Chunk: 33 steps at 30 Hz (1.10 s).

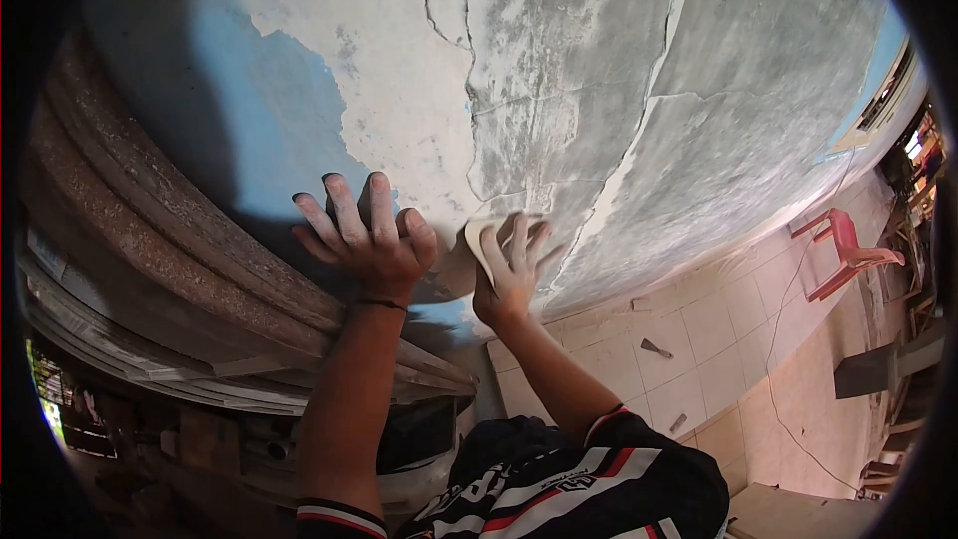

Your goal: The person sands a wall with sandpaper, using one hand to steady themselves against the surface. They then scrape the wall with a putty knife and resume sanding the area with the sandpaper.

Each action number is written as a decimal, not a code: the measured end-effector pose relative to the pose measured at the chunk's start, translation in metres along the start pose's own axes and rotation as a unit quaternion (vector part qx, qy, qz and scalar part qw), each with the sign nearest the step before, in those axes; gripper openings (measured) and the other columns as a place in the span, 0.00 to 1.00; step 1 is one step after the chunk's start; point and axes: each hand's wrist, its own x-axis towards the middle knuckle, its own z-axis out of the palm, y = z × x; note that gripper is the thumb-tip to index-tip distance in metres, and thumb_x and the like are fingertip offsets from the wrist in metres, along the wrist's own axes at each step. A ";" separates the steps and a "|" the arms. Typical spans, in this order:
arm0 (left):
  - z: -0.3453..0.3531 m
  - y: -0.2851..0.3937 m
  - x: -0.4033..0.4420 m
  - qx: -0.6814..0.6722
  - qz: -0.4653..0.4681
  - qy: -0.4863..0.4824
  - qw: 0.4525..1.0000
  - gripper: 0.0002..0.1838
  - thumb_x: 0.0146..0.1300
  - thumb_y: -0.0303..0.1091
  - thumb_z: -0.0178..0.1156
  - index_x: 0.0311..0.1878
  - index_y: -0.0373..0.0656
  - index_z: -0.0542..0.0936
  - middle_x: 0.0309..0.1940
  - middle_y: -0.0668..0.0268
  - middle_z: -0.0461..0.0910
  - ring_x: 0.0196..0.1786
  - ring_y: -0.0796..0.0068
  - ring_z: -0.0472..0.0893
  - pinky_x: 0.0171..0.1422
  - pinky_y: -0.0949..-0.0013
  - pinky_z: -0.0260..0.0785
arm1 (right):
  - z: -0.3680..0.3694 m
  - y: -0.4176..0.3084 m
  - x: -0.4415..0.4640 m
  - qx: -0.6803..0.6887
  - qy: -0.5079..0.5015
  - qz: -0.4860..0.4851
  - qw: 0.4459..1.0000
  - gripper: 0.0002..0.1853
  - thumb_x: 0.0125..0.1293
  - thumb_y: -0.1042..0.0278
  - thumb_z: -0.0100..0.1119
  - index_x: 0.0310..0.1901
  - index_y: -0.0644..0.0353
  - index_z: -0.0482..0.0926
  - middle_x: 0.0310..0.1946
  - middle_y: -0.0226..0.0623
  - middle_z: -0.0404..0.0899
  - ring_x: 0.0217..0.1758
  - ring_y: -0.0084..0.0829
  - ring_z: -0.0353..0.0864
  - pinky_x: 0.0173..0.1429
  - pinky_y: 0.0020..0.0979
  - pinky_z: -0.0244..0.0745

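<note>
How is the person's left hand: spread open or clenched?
Spread open: the left hand shows its fingers extended and fanned apart before the wall, not curled into a fist.

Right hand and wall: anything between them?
Yes: a pale, sheet-like piece sits between the right hand and the wall, seen in the head view.

left grip (373, 252) splayed, right grip (512, 281) seemingly curled

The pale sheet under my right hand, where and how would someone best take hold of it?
Take the pale sheet by its curved edge, coming in from the left, where the left hand is. That edge shows beyond the right hand, which covers much of the rest, so a pinch there looks easiest.
</note>
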 end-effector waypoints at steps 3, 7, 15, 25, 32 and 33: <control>-0.001 0.000 0.000 0.010 0.010 -0.003 1.000 0.26 0.64 0.45 0.39 0.62 0.42 0.63 0.66 0.49 0.55 0.70 0.42 0.49 0.68 0.44 0.38 | 0.000 0.000 -0.008 0.012 0.001 -0.014 1.000 0.25 0.52 0.67 0.50 0.56 0.47 0.73 0.67 0.46 0.54 0.70 0.66 0.38 0.61 0.73 0.18; -0.001 0.001 0.000 0.015 0.007 0.000 1.000 0.26 0.64 0.45 0.38 0.62 0.42 0.62 0.66 0.49 0.55 0.70 0.42 0.49 0.69 0.44 0.37 | -0.017 -0.020 0.042 0.024 0.029 -0.033 0.999 0.22 0.56 0.71 0.49 0.56 0.56 0.73 0.68 0.59 0.44 0.71 0.67 0.30 0.63 0.67 0.17; -0.003 0.001 0.001 0.015 0.006 -0.016 1.000 0.26 0.64 0.44 0.39 0.61 0.41 0.63 0.66 0.49 0.54 0.70 0.41 0.48 0.69 0.44 0.36 | -0.007 -0.011 0.001 0.024 -0.028 -0.010 0.999 0.22 0.56 0.72 0.52 0.55 0.55 0.73 0.67 0.58 0.49 0.70 0.68 0.34 0.63 0.69 0.21; -0.004 0.002 -0.007 0.041 -0.027 -0.070 0.996 0.30 0.60 0.48 0.39 0.59 0.36 0.68 0.67 0.45 0.52 0.70 0.38 0.45 0.67 0.38 0.34 | -0.001 -0.011 -0.002 0.045 -0.005 0.016 0.999 0.26 0.53 0.60 0.57 0.57 0.42 0.72 0.68 0.47 0.50 0.69 0.68 0.39 0.60 0.74 0.23; -0.003 0.002 -0.006 0.033 -0.033 -0.062 0.997 0.28 0.60 0.47 0.39 0.55 0.38 0.72 0.67 0.48 0.53 0.70 0.39 0.45 0.69 0.41 0.31 | -0.002 -0.016 -0.010 0.050 -0.014 0.044 0.998 0.26 0.53 0.57 0.59 0.57 0.43 0.73 0.68 0.46 0.51 0.69 0.67 0.41 0.61 0.74 0.23; -0.003 0.001 -0.007 0.033 -0.029 -0.066 0.997 0.29 0.59 0.48 0.39 0.57 0.36 0.70 0.67 0.47 0.52 0.70 0.38 0.44 0.68 0.39 0.32 | -0.003 -0.015 -0.016 0.013 -0.053 0.054 0.997 0.25 0.53 0.57 0.59 0.56 0.43 0.74 0.68 0.47 0.52 0.69 0.67 0.42 0.60 0.74 0.23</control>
